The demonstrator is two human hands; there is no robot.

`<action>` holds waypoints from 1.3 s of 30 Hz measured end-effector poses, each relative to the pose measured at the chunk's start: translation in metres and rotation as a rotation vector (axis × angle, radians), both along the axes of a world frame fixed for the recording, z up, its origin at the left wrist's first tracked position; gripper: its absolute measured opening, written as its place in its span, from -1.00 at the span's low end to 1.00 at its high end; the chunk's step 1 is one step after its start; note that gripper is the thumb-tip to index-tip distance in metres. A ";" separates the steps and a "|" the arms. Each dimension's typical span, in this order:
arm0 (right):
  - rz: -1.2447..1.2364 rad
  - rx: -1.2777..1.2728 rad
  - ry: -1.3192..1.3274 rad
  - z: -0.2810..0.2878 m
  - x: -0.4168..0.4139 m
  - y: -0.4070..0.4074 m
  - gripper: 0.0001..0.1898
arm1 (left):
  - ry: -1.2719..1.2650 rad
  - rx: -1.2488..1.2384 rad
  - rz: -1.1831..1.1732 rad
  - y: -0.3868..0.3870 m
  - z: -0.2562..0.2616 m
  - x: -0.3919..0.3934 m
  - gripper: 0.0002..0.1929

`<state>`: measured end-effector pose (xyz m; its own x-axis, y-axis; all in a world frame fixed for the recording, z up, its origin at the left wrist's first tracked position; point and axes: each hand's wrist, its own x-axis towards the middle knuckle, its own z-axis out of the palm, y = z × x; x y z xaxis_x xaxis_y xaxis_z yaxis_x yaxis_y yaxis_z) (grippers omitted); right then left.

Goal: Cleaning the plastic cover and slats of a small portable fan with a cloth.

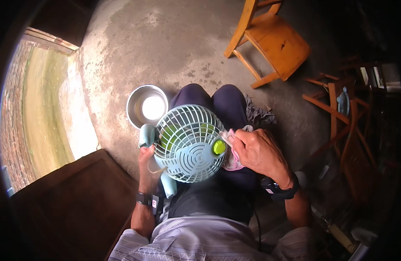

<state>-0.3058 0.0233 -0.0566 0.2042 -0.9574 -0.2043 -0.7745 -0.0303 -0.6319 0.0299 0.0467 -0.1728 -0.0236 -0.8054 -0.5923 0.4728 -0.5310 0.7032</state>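
Note:
A small light-blue plastic fan [200,158] rests on my lap, its round slotted cage facing up toward me. Green blades [169,135] show through the bars, and a lime-green knob [218,147] sits on the cage's right side. My left hand [149,168] grips the fan at its left, between the two ends of its light-blue stand [146,135]; part of that hand is hidden behind the fan. A loop of string [158,171] hangs near the left wrist. With bunched fingers, my right hand [261,151] holds a pink-and-white cloth [233,161] against the cage's right edge.
A shiny metal basin [132,109] stands on the concrete floor [148,58] by my left knee. Ahead to the right is a wooden chair [277,42]. More wooden furniture [334,111] crowds the dark right side. A grey rag [261,114] lies beside my right knee. A dark wooden door [76,199] flanks the bright doorway at left.

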 end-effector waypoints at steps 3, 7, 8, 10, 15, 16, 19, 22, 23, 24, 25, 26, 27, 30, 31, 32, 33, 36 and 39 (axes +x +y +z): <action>0.029 0.009 0.053 0.008 0.003 -0.005 -0.65 | 0.023 0.063 0.017 0.000 0.002 0.000 -0.84; 0.216 -0.010 0.338 0.016 0.007 -0.020 -0.72 | 0.014 0.043 0.039 0.000 0.004 -0.002 -0.81; 0.216 -0.011 0.339 0.016 0.008 -0.022 -0.72 | 0.017 0.054 0.035 -0.001 0.004 -0.003 -0.81; 0.293 -0.360 0.289 0.015 0.010 -0.025 -0.72 | 0.021 0.064 0.032 -0.004 0.008 -0.006 -0.81; 0.349 -0.337 0.260 0.019 0.007 -0.021 -0.71 | 0.031 0.002 0.066 0.000 0.010 -0.007 -0.73; 0.285 -0.268 0.223 0.019 0.004 -0.021 -0.70 | 0.135 -0.024 0.037 0.002 0.004 0.000 -0.59; 0.241 0.035 0.132 0.024 -0.008 -0.021 -0.72 | 0.083 -0.019 0.033 0.005 0.007 0.000 -0.56; 0.158 0.133 -0.102 0.018 -0.029 -0.001 -0.73 | 0.048 0.054 0.058 0.006 0.004 0.001 -0.74; 0.155 0.133 -0.103 0.013 -0.030 0.002 -0.73 | 0.058 0.057 0.066 0.006 0.004 0.003 -0.77; 0.037 0.068 -0.100 0.009 -0.031 0.007 -0.73 | 0.071 0.050 0.058 0.002 0.011 -0.002 -0.79; -0.081 0.002 -0.098 0.005 -0.032 0.011 -0.72 | 0.095 0.029 0.037 -0.001 0.018 -0.007 -0.81; -0.119 -0.044 -0.160 0.001 -0.029 0.013 -0.69 | 0.133 0.001 0.015 -0.002 0.018 -0.010 -0.83; -0.123 -0.046 -0.167 -0.001 -0.026 0.014 -0.69 | 0.137 -0.027 -0.012 -0.001 0.011 -0.004 -0.82; -0.030 -0.057 -0.189 -0.008 -0.017 0.013 -0.71 | -0.221 -0.272 -0.179 0.006 -0.012 0.007 -0.77; -0.034 -0.059 -0.193 -0.008 -0.014 0.011 -0.71 | -0.345 -0.342 -0.221 0.005 -0.011 0.006 -0.75; 0.006 -0.093 -0.173 -0.006 -0.011 0.008 -0.71 | -0.102 -0.223 -0.130 0.004 -0.007 0.005 -0.75; 0.052 -0.128 -0.160 -0.005 -0.008 0.005 -0.70 | 0.011 -0.166 -0.084 0.006 -0.007 0.007 -0.75; 0.005 -0.068 -0.115 0.004 0.001 -0.003 -0.68 | -0.130 -0.198 -0.096 0.012 -0.020 0.011 -0.81; 0.022 -0.034 -0.022 0.008 0.006 -0.011 -0.67 | -0.107 -0.156 -0.099 0.006 -0.005 0.004 -0.88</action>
